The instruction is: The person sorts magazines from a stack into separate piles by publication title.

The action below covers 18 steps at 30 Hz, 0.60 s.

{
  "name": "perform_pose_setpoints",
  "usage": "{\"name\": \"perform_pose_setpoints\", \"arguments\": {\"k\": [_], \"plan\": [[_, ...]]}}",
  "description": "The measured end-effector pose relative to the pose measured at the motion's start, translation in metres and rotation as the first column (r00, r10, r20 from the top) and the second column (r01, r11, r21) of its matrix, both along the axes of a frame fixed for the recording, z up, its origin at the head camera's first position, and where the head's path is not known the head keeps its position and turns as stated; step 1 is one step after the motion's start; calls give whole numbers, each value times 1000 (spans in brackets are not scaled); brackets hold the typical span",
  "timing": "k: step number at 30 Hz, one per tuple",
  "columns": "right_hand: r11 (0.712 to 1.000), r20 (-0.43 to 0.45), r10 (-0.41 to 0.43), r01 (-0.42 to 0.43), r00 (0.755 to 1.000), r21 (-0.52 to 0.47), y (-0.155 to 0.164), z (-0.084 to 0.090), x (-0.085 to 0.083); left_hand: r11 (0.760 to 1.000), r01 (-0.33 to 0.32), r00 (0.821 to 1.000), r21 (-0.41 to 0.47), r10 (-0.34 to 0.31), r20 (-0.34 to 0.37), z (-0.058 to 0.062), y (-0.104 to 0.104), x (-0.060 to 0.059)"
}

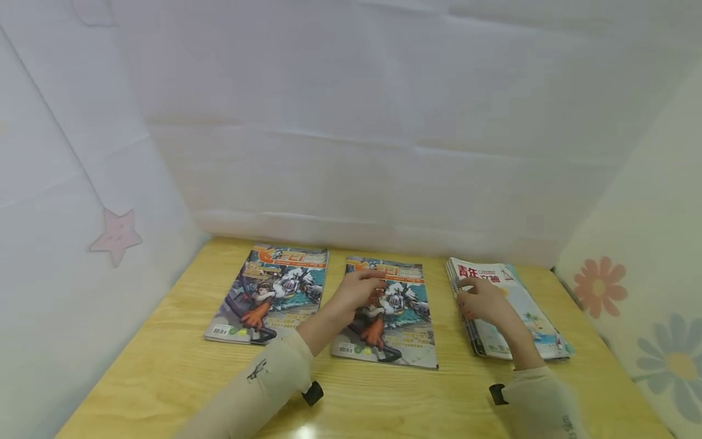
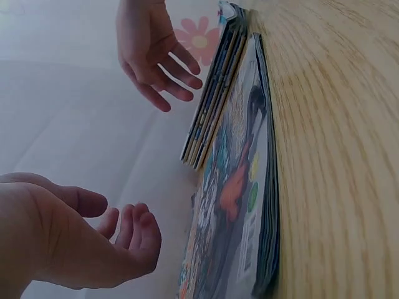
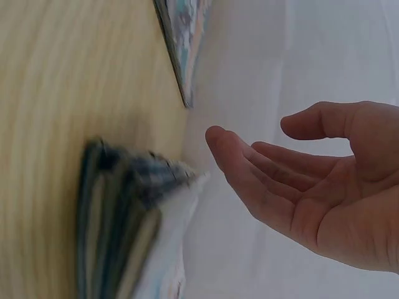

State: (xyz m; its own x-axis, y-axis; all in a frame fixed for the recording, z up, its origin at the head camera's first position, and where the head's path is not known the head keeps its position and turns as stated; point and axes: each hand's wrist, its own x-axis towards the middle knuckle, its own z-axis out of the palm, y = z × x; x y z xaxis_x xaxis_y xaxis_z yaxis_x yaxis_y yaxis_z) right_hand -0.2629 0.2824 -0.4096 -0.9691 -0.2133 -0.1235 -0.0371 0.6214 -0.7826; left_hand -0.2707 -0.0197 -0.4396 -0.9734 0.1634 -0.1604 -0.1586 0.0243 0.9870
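My left hand (image 1: 356, 291) hovers over the middle magazine (image 1: 395, 329), a thin glossy comic whose cover carries a white beast and an orange-clawed figure; my fingers are loosely curved and hold nothing, and from the head view I cannot tell whether they brush the cover. My right hand (image 1: 482, 300) is above the stack of magazines (image 1: 526, 317) on the right, a fanned pile of thin flat issues with red characters across the white top cover; this hand too is relaxed and empty, fingers slightly bent. A second comic with the same cover (image 1: 271, 292) lies flat to the left, well apart from both hands. All three rest on a pale wooden table (image 1: 164, 366) with a fine streaked grain and a light sheen. The left wrist view shows what the head view hides: my left palm (image 2: 81, 230) is clear of the comic's cover (image 2: 240, 205), the comic sits on several more like it, and the stack's (image 2: 215, 93) many coloured spines lie just beyond, with my right hand (image 2: 156, 53) spread above them. The right wrist view gives the stack's (image 3: 124, 218) blurred, layered page edges and my right hand (image 3: 305, 180) open, palm bare, off the paper.
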Motion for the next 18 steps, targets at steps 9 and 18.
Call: {"name": "perform_pose_setpoints", "arguments": {"k": [9,18], "plan": [[998,132,35,-26,991,-65,-18,-25,-3,994,-58,996,-95,64,65,0,-33,11],[992,191,92,-74,977,-99,-26,-33,-6,992,-93,990,-91,102,94,-10,-53,9]]}}
